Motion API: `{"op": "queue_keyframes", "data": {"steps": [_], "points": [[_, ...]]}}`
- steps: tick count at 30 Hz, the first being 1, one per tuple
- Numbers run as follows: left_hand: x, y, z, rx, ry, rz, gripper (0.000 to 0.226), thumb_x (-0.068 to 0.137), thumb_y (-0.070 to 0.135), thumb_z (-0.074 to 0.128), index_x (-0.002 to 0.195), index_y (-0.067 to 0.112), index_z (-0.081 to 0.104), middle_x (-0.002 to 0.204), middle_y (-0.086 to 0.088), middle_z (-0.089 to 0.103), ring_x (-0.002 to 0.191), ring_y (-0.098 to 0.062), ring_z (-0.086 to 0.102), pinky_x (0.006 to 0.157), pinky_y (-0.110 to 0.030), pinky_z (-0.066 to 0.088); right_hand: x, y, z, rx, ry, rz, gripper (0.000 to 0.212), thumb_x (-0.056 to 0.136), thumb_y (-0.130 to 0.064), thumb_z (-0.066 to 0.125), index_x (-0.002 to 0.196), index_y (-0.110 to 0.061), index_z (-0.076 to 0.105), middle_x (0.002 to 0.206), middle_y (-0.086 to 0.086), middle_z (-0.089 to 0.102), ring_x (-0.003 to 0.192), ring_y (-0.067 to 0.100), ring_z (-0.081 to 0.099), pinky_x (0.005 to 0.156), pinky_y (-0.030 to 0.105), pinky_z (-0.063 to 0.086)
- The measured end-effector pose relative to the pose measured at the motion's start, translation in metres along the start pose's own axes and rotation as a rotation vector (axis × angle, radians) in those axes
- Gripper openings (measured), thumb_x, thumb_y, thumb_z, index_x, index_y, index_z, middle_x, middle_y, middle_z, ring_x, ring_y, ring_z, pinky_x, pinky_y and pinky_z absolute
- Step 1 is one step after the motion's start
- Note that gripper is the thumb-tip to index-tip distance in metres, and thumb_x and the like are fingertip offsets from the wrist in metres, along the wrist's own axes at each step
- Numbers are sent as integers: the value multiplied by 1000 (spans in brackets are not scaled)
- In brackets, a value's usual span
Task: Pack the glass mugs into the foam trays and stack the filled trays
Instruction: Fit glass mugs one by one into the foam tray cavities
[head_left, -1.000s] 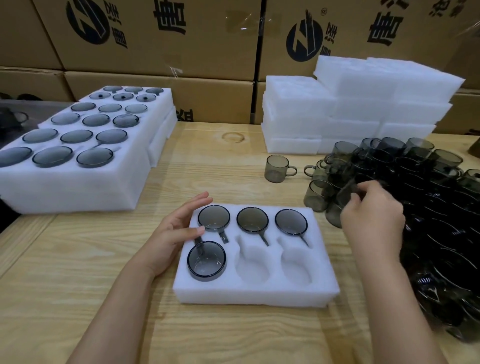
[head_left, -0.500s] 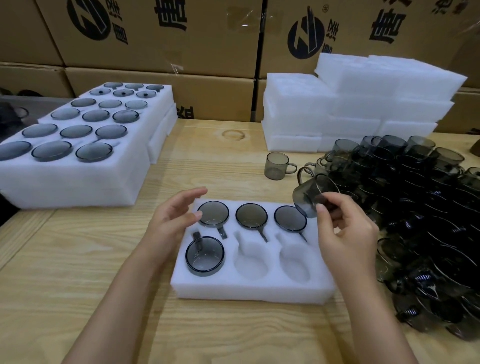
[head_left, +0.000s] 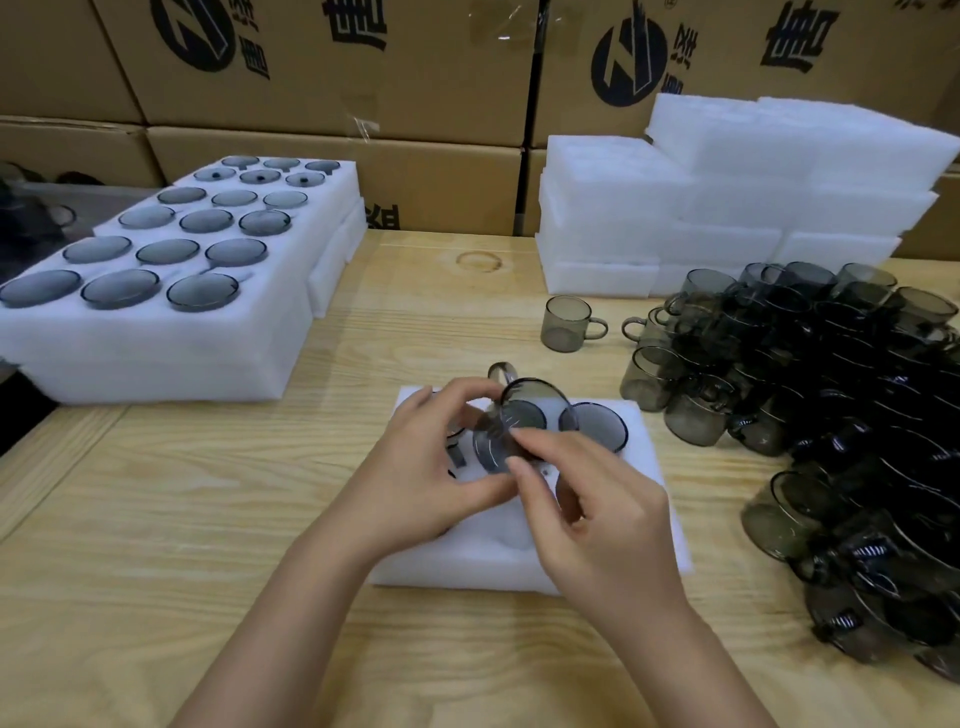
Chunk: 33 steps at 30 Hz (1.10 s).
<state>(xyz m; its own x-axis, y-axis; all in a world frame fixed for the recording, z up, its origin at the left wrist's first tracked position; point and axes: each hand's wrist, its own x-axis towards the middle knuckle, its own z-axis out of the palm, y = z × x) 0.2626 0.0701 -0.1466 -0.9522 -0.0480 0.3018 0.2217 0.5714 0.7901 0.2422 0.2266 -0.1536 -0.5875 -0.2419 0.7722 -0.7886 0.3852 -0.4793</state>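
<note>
A white foam tray (head_left: 660, 525) lies on the wooden table in front of me, with smoky glass mugs seated in its back row; one of them (head_left: 597, 431) shows at the right. Above the tray's middle, both hands hold one tilted glass mug (head_left: 524, 415), handle pointing away. My left hand (head_left: 426, 467) grips its left side with curled fingers. My right hand (head_left: 587, 514) pinches its near rim with fingertips. The hands hide most of the tray's pockets.
A big pile of loose smoky mugs (head_left: 841, 415) covers the table's right side; a single mug (head_left: 569, 323) stands apart. Filled foam trays (head_left: 171, 332) are stacked at the left. Empty foam trays (head_left: 727, 197) are stacked at the back right, before cardboard boxes (head_left: 332, 62).
My right hand carried a mug from the pile leftward over the tray. My left hand rose from the tray's left side and took hold of the same mug.
</note>
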Motion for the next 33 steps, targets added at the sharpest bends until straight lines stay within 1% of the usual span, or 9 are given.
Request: {"op": "queue_keyframes", "data": {"steps": [3, 7, 10, 14, 17, 21, 25, 27, 33], "points": [[0, -3, -5, 53, -124, 58, 52, 63, 56, 66, 111, 52, 48, 110, 37, 56, 109, 9, 54, 114, -46, 26, 6, 2, -5, 72, -76, 107, 30, 76, -26, 72, 105, -19, 66, 106, -6, 60, 95, -6, 52, 77, 4, 37], [-1, -8, -7, 36, -159, 47, 54, 60, 54, 69, 111, 52, 52, 113, 36, 54, 113, 3, 53, 105, -37, 39, 14, 9, -14, 134, -339, 312, 52, 66, -48, 77, 111, -47, 51, 113, -27, 53, 111, 0, 47, 85, 7, 34], [0, -11, -6, 53, -137, 40, 54, 53, 54, 73, 103, 49, 53, 115, 26, 54, 116, -7, 51, 96, -27, 42, 11, 9, -13, 174, -409, 287, 52, 71, -35, 78, 119, -34, 57, 113, -26, 54, 109, -7, 48, 87, 4, 33], [0, -13, -6, -27, -152, 48, 54, 52, 48, 80, 97, 39, 51, 130, 30, 50, 126, 1, 46, 99, -15, 37, 10, 5, -14, 132, -441, 232, 55, 74, -35, 65, 127, -22, 57, 111, -21, 55, 108, -1, 50, 91, 8, 34], [-1, -14, -8, -130, -147, -9, 60, 52, 41, 84, 92, 35, 40, 124, 25, 58, 121, -1, 53, 94, -17, 41, 11, 4, -15, 115, -460, 202, 58, 73, -32, 63, 129, -20, 57, 113, -16, 56, 107, 3, 51, 92, 12, 36], [-2, -10, -9, -58, -175, -3, 74, 52, 43, 81, 117, 51, 46, 122, 31, 58, 122, 4, 49, 99, -21, 40, 8, 2, -13, 55, -451, 118, 57, 72, -24, 64, 128, -14, 58, 113, -7, 58, 103, 9, 52, 90, 15, 39], [-2, -2, -9, 43, -214, 16, 61, 53, 51, 70, 109, 64, 49, 117, 40, 54, 113, 10, 49, 103, -23, 37, 6, 3, -10, -16, -451, 69, 53, 71, -20, 63, 123, -8, 62, 109, -1, 59, 94, 16, 53, 80, 20, 42], [-2, -4, -8, 89, -233, 19, 65, 54, 52, 69, 116, 56, 51, 118, 38, 54, 115, 11, 46, 107, -27, 32, 7, 3, -9, 3, -479, 105, 53, 72, -23, 62, 124, -10, 61, 111, -4, 57, 96, 12, 50, 81, 15, 39], [-2, -13, -8, 155, -267, 23, 76, 64, 28, 84, 124, 52, 44, 123, 46, 28, 117, 37, 13, 98, 6, 9, 5, 2, -7, -74, -548, 106, 56, 74, -29, 59, 128, -14, 59, 113, -4, 57, 95, 8, 45, 82, 15, 38]]}}
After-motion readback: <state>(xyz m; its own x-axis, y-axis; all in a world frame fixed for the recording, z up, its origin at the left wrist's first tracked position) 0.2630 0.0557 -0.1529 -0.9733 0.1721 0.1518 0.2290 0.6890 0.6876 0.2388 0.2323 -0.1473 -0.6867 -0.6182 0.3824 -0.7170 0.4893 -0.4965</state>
